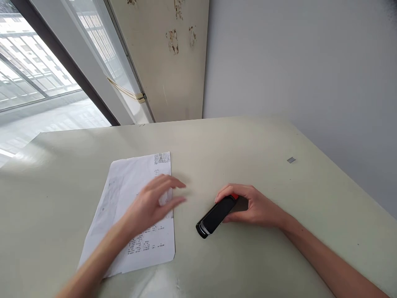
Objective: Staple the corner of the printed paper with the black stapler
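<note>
A black stapler point(216, 214) with a red patch at its far end rests on the table, angled toward the lower left. My right hand point(245, 205) is closed around its far end, thumb on the near side and fingers over the other. To the left lie printed paper sheets point(124, 186) with text and a dense printed patch at the top right corner. My left hand point(155, 198) hovers over the sheets' right edge, thumb and fingers apart, slightly blurred, with nothing in it. Part of the print is hidden beneath that hand and forearm.
The pale table point(235, 149) reaches a grey wall point(294, 62) on the right. A small grey piece point(291, 160) lies on its right side. Behind stand a stained cream panel point(173, 82) and a window point(37, 62) at the left.
</note>
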{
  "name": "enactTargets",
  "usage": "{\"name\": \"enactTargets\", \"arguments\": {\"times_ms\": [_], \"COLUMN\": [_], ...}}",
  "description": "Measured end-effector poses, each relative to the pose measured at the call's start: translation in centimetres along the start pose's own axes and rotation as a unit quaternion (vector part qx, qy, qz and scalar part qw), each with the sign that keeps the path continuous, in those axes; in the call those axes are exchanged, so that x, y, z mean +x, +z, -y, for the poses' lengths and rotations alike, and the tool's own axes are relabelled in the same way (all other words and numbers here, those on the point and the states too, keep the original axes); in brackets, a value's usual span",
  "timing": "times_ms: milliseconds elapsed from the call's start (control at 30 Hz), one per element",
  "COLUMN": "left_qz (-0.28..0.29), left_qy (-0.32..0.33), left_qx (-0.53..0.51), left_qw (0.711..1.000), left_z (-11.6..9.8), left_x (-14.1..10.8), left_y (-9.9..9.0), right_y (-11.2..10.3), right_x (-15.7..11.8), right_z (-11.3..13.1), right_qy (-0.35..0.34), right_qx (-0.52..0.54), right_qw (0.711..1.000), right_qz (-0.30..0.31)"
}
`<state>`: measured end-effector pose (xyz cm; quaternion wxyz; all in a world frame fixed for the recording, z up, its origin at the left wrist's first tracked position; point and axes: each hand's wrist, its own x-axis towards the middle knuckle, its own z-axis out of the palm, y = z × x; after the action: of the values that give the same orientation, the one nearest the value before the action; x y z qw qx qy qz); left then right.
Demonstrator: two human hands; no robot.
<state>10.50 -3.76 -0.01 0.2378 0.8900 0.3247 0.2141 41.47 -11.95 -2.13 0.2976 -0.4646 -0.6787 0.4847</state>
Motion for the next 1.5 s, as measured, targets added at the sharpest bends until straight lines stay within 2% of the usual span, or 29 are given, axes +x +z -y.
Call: {"name": "enactTargets", "arguments": {"times_ms": [100, 200, 300, 433, 567, 767, 900, 1133, 1233, 1500], "left_qz": [-0.07, -0.095, -0.096, -0.079, -0.064, -0.002, 0.023, 0.007, -0.014, -0.017], "left_qy": [-0.109, -0.184, -0.248, -0.306, -0.308, -0.255, -0.224, -0.186, -0.188, -0.174], "left_qx": [0.09, 0.186, 0.214, 0.217, 0.214, 0.121, 0.076, -0.058, -0.079, -0.097], "left_qw": [0.987, 0.96, 0.94, 0.924, 0.925, 0.959, 0.971, 0.981, 0.979, 0.98], "left_z": [3.1, 6.6, 9.3, 10.7, 10.2, 7.9, 6.6, 5.2, 4.7, 3.2], "left_x": [0.0, -0.6, -1.5, -2.1, -1.9, -1.1, -0.9, -1.0, -0.9, -0.5], "left_y": [-2.0, -3.7, -4.8, -5.3, -4.9, -4.0, -3.3, -1.2, -0.9, -0.2], "right_y": [0.0, 0.1, 0.0, -0.1, -0.2, -1.1, -1.9, -2.4, -2.4, -2.3], "right_x": [-0.1, 0.0, 0.1, 0.2, 0.1, 0.0, -0.1, -0.7, -0.7, -0.4], "right_z": [-0.1, -0.2, -0.4, -0.5, -0.4, -0.6, -0.9, -1.6, -1.6, -1.4], "right_qy": [0.002, 0.002, 0.007, 0.009, 0.011, 0.023, 0.047, 0.057, 0.059, 0.067], "right_qx": [0.003, 0.001, -0.013, -0.02, -0.035, -0.054, -0.078, -0.124, -0.125, -0.121], "right_qw": [1.0, 0.999, 0.999, 0.998, 0.997, 0.993, 0.986, 0.968, 0.966, 0.966], "right_qz": [-0.017, -0.032, -0.045, -0.061, -0.072, -0.104, -0.137, -0.209, -0.217, -0.22]}}
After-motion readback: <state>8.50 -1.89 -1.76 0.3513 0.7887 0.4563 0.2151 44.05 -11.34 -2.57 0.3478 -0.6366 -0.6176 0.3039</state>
